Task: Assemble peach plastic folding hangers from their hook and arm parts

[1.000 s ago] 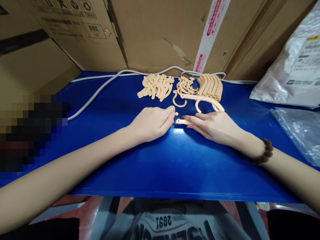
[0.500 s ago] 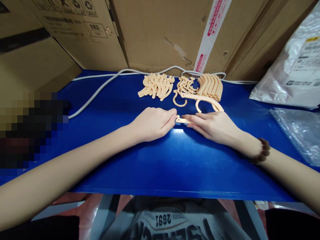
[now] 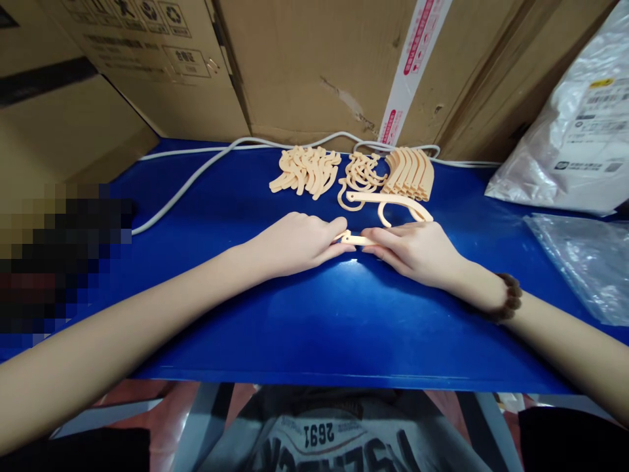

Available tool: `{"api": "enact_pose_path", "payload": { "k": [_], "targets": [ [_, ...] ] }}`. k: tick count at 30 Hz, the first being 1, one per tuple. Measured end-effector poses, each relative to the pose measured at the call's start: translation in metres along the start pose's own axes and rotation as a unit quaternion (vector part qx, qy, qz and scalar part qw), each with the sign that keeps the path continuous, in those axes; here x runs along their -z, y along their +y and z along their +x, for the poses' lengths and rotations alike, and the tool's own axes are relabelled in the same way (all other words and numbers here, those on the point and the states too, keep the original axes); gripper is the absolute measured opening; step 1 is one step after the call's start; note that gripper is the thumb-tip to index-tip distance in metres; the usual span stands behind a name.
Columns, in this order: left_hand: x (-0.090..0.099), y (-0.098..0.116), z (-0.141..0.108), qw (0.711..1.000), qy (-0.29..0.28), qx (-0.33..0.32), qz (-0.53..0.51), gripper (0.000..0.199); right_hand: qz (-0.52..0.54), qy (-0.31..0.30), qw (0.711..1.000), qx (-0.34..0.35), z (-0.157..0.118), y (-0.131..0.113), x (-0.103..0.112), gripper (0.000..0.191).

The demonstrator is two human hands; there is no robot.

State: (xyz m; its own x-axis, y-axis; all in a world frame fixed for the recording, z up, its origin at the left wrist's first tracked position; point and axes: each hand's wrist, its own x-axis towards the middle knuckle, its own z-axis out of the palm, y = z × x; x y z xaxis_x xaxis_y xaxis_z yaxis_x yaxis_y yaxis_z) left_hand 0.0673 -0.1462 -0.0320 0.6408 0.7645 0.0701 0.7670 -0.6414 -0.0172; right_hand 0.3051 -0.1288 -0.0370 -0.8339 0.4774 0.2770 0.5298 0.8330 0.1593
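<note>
Our hands bring a small piece to a strip

We see two closed cartons, a left box (image 3: 59, 144) and a back box (image 3: 314, 85), whose contents we cannot see. A white bag (image 3: 565, 151) bulges at the right with its contents hidden; a clear bag (image 3: 590, 262) lies flat near it.

Our left hand (image 3: 299, 244) pinches the small piece (image 3: 344, 234), now at the end of the strip (image 3: 358, 240); a second ago they are apart. Our right hand (image 3: 422, 252) pinches the strip, as before. Beyond it lie a long arm (image 3: 378, 197) and a hook (image 3: 382, 215).

Behind, we have curved pieces (image 3: 307, 172), a hook pile (image 3: 363, 172) and a stack (image 3: 410, 172), with a cable (image 3: 196, 174) running along the boxes. The blue counter (image 3: 304, 328) stretches from our hands to its straight front edge.
</note>
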Motion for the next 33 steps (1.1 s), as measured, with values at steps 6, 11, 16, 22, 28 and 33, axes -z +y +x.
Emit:
{"api": "enact_pose_path", "payload": {
  "k": [6, 11, 16, 22, 28, 33],
  "targets": [
    [-0.002, 0.0028, 0.0, 0.999, 0.01, -0.003, 0.049, 0.039, 0.043, 0.013, 0.999, -0.001, 0.0001, 0.0017, -0.0007, 0.04],
    [-0.0039, 0.0027, -0.0018, 0.998, 0.026, -0.016, 0.06, 0.04, 0.043, -0.011, 0.999, -0.004, 0.0003, 0.0017, -0.0004, 0.043],
    [-0.0045, 0.0027, -0.0009, 0.997, 0.022, -0.017, 0.067, 0.041, 0.048, -0.013, 0.999, -0.003, 0.0004, 0.002, -0.0012, 0.047],
    [-0.0039, 0.0039, -0.0011, 0.997, 0.01, -0.008, 0.079, 0.042, 0.047, -0.019, 0.999, -0.009, -0.0003, 0.0031, -0.0019, 0.046],
    [-0.0036, 0.0036, -0.0015, 0.997, 0.02, -0.01, 0.079, 0.039, 0.037, -0.02, 0.999, -0.019, 0.0, 0.0013, -0.0012, 0.045],
    [-0.0016, 0.0042, -0.0008, 0.995, 0.019, -0.01, 0.095, 0.041, 0.037, -0.02, 0.999, -0.018, 0.0003, 0.001, -0.0009, 0.043]
  ]
}}
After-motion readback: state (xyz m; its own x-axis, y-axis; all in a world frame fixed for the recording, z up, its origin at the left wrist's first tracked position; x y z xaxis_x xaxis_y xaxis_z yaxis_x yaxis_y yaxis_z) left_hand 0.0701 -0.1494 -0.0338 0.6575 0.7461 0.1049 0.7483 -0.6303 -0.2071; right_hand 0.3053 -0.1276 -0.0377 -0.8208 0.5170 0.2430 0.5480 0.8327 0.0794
